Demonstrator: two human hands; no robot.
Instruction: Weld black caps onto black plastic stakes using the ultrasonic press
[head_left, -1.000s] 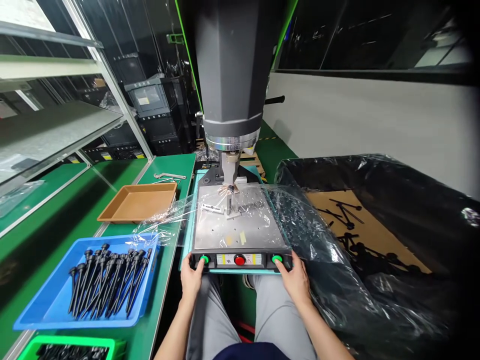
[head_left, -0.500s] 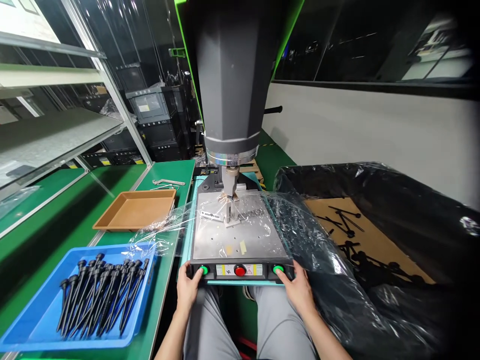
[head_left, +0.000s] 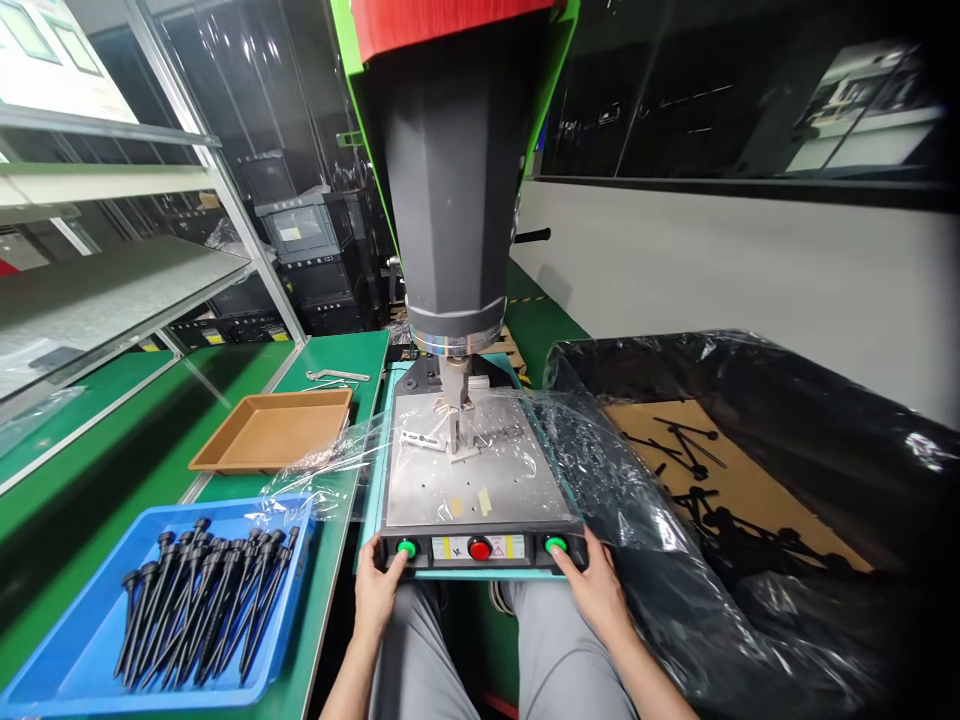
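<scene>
A press-like machine with a dark grey head stands in front of me. Its narrow metal tip sits right above a small metal fixture on the steel plate. My left hand grips the left end of the control panel, its thumb on the left green button. At the opposite end, my right hand holds the panel's corner, with the thumb against the right green button. Some fingers of both hands are hidden at the panel's sides. Between them is a red button.
A blue tray holds several black rod-like parts with thick heads. Behind it are a brown tray and a wrench. On the right, a black plastic-lined container holds similar black parts on cardboard. Clear film trails across the plate.
My view has tilted up slightly, so the machine's red top now shows and everything sits lower in the picture. Both hands stay on the panel with thumbs at the green buttons.
</scene>
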